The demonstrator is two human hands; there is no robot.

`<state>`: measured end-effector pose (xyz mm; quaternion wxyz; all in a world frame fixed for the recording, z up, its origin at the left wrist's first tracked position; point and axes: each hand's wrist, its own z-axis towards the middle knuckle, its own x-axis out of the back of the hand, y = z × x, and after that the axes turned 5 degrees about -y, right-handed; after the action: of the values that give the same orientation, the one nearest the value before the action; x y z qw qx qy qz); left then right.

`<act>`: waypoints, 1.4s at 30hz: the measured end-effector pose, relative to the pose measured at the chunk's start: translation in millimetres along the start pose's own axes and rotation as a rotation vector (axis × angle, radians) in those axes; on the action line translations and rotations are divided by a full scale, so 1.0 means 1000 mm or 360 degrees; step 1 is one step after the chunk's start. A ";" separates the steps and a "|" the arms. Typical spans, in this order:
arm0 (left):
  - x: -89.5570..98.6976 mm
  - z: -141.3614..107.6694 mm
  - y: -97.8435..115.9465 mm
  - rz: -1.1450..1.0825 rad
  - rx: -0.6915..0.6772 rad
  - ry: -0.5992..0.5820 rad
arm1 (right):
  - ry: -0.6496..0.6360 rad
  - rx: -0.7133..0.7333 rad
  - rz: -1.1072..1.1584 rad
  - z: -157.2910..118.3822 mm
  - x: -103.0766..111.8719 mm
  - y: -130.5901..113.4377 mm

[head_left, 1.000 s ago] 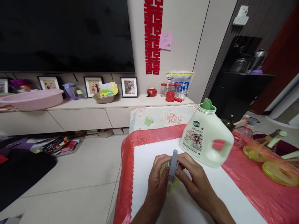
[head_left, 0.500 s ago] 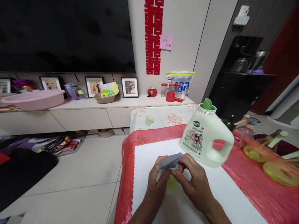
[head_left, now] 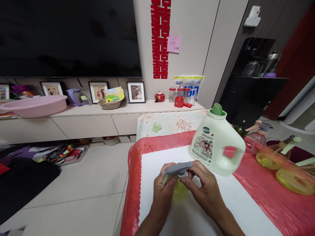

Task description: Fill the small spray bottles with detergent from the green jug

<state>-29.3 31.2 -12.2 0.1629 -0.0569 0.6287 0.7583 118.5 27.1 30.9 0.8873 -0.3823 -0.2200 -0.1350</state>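
Both hands close around the grey trigger head of a spray bottle [head_left: 178,168] at the middle of the white mat. My left hand [head_left: 165,186] wraps the head's left end and its pale green trigger. On the right, my right hand [head_left: 203,183] pinches the collar just under the head with thumb and fingers. The bottle's yellow-green body [head_left: 180,191] shows between the wrists, partly hidden by the hands. Behind them stands a large pale green detergent jug [head_left: 216,144], uncapped, with a green scoop-like piece [head_left: 217,109] in its mouth.
Several spray bottles with yellow liquid [head_left: 292,178] stand at right on the red cloth [head_left: 258,193]. A crumpled light green item [head_left: 156,127] lies on the flowered cover. Behind are a low cabinet [head_left: 88,121], a pink basin [head_left: 36,106] and red-lidded jars [head_left: 172,95].
The trigger head sits more level, and more of the yellow-green bottle body shows beneath it. Both hands keep hold. The view has shifted slightly.
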 end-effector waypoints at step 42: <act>-0.008 -0.009 0.009 0.0187 -0.0029 0.0038 | 0.0120 -0.0016 -0.0019 -0.005 -0.012 0.002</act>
<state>-25.2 19.6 -3.5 0.1100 -0.0303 0.6258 0.7716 110.1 25.5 20.0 0.8922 -0.3800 -0.1881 -0.1556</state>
